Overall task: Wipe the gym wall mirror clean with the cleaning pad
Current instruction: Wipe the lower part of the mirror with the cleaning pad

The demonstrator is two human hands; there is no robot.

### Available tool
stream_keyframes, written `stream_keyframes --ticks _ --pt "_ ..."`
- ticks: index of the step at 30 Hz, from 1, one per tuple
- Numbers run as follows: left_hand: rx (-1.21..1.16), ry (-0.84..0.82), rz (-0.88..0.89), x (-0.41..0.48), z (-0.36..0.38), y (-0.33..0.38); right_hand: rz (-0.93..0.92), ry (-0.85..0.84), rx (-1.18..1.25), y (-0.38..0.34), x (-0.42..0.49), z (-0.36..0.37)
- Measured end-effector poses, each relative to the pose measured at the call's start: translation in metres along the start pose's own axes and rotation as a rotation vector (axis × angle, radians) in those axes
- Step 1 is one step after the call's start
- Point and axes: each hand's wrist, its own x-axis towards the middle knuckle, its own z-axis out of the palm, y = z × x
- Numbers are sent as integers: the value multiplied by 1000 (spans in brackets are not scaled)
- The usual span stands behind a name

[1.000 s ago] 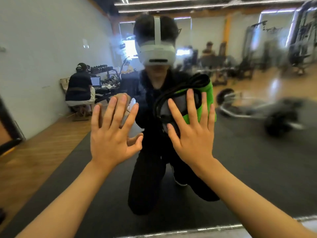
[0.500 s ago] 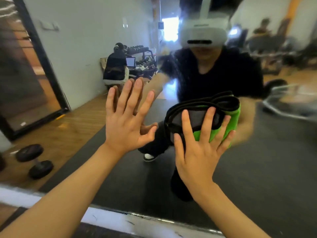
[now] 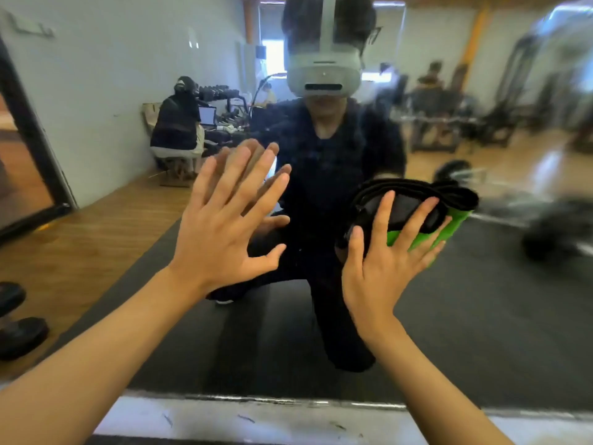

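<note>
While flat on one mirror (image 3: 481,316), two hands, one pad (image 3: 417,207).

Single head-worn wide-angle view, facing straight into the wall mirror (image 3: 481,316) at close range, tilted slightly downward. Mirror's lower frame edge (image 3: 288,404) crosses the bottom. Both forearms enter from the bottom corners. Edges bow from lens distortion.

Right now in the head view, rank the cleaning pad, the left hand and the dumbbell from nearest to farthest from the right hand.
1. Cleaning pad: under the right hand, pressed to the mirror.
2. Left hand: alongside, spread flat.
3. Dumbbell: far left, low.
</note>
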Motion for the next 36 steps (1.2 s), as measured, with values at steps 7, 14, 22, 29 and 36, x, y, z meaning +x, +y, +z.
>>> stream_keyframes --ticks 7,14,22,29,36 --pt "2 4 67 -65 -15 -120 157 195 -68 -26 0 20" --pt "32 48 144 -90 3 -189 214 185 -139 -30 -3 19" --pt "120 135 149 -91 11 -184 249 207 -155 -38 -2 23" --pt "147 157 133 -90 12 -180 325 297 -141 -65 -11 43" --pt "157 140 129 -91 9 -180 -324 -73 -137 -125 -96 67"
